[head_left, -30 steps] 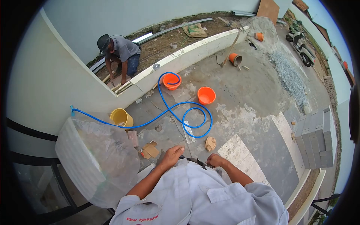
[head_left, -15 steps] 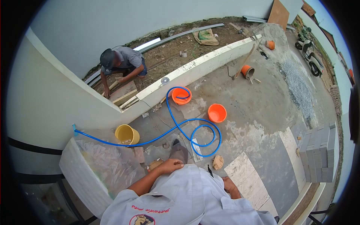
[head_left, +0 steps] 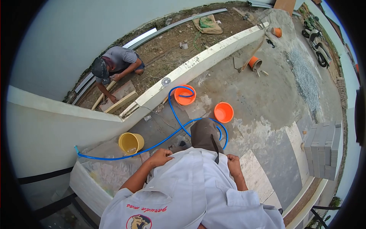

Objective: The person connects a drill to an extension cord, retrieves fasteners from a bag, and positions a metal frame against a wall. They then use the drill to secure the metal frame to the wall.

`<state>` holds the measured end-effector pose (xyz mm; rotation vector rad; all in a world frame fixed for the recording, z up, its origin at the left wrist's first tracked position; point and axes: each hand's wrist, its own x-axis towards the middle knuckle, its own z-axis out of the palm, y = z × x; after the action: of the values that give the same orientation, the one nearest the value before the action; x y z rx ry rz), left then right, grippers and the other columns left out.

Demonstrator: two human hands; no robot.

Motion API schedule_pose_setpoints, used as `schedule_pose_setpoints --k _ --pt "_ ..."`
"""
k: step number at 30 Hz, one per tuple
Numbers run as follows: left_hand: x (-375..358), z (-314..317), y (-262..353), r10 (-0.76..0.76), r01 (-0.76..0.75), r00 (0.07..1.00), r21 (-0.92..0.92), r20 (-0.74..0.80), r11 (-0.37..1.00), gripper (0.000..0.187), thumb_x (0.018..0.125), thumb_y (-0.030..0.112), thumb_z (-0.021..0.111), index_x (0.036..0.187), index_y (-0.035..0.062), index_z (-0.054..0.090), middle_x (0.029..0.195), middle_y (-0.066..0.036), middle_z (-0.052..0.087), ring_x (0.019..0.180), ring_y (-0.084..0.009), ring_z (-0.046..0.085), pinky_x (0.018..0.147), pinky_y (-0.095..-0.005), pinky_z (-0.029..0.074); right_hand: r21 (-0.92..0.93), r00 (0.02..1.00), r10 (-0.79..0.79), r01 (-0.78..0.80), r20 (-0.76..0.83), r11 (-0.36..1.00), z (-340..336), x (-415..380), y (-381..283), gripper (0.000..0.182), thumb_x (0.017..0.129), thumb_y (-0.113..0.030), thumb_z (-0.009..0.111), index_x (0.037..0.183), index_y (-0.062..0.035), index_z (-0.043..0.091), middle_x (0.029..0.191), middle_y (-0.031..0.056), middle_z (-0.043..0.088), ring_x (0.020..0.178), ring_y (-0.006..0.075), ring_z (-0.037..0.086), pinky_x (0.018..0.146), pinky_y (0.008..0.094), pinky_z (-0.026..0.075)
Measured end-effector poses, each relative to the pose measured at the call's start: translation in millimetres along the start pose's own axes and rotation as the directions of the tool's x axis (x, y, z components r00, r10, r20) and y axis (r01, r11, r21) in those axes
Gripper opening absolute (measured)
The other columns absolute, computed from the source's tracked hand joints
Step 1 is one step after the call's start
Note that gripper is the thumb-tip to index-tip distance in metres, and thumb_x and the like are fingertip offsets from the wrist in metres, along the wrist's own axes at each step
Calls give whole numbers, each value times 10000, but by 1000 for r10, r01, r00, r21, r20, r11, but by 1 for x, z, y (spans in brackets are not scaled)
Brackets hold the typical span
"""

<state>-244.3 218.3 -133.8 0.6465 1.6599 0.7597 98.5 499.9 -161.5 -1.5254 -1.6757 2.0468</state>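
My left hand (head_left: 160,157) rests with curled fingers against the hem of my light shirt (head_left: 190,183), at its left side. On the other side of the shirt, my right hand (head_left: 233,163) also has its fingers curled at the fabric edge. A dark trouser leg (head_left: 205,134) of mine is raised between them. Beyond it a blue hose (head_left: 173,110) loops over the floor, running from a tap on the left into an orange bucket (head_left: 185,94). A second orange bucket (head_left: 223,112) stands to its right, and a yellow bucket (head_left: 130,143) to the left.
Behind a low wall (head_left: 198,63), a crouching person (head_left: 118,61) handles wooden strips (head_left: 122,102). Grey blocks (head_left: 323,150) are stacked at the right. Farther off are a tilted orange bucket (head_left: 254,63), a gravel heap (head_left: 303,80) and a scooter (head_left: 318,47). Plastic sheeting (head_left: 114,171) lies at the left.
My raised leg has come into view over the hose. My left hand has shifted left, and my right hand has moved up and forward along the shirt edge. The crouching person leans lower.
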Motion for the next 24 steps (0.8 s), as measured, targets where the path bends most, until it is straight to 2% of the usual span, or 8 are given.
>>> schedule_pose_setpoints --k 5,7,11,13,15,18,21,24 --pt "-13 -76 90 47 -87 996 -738 -76 669 194 885 133 816 934 -43 750 827 -56 701 757 -99 601 677 -262 472 259 930 179 -269 322 928 -2 40 -107 175 972 -146 748 925 22 747 821 22 737 685 81 633 613 263 505" --pt "1 -134 137 677 -437 735 -730 48 526 180 858 75 830 948 -67 766 834 -108 705 701 -148 633 635 -275 468 136 818 162 -280 551 951 -15 75 -154 177 935 -146 787 921 27 756 801 16 724 678 88 617 608 259 490" --pt "53 -173 216 613 -361 759 -640 222 679 220 782 48 868 957 -64 795 764 -154 697 657 -197 671 571 -301 452 96 778 139 -248 613 964 -29 156 -215 168 939 -142 773 902 22 761 781 7 708 652 83 583 592 262 467" --pt "100 -193 239 557 -282 799 -678 226 679 239 755 34 873 960 -65 800 726 -166 693 642 -203 682 547 -310 445 -26 860 272 -289 431 957 -39 217 -233 166 952 -136 746 899 20 764 759 11 699 639 82 573 586 268 458" --pt "148 -217 264 510 -273 853 -740 109 614 230 735 38 878 926 -64 801 698 -167 686 607 -203 668 524 -309 425 -361 912 343 -249 225 899 -53 277 -250 174 973 -120 688 950 24 783 754 26 714 636 83 581 597 278 474" --pt "205 -253 300 453 -296 891 -739 14 605 204 717 67 885 864 -48 802 686 -165 683 542 -202 626 494 -320 387 -479 855 416 -238 308 845 -74 332 -302 181 966 -114 689 1012 26 793 792 34 743 667 81 600 620 281 497" --pt "234 -290 330 331 -267 943 -655 -28 707 201 731 91 882 876 -21 801 747 -143 701 640 -206 652 591 -305 447 -351 862 410 -301 296 887 -78 365 -355 185 955 -113 695 1033 21 796 812 40 749 695 74 597 637 292 501" --pt "261 -306 345 -96 -82 942 -500 -321 862 278 760 107 882 992 -14 790 844 -117 723 812 -197 690 760 -286 502 -307 919 310 -230 244 923 -85 414 -384 164 949 -114 697 990 24 777 767 28 704 677 74 566 626 299 481"
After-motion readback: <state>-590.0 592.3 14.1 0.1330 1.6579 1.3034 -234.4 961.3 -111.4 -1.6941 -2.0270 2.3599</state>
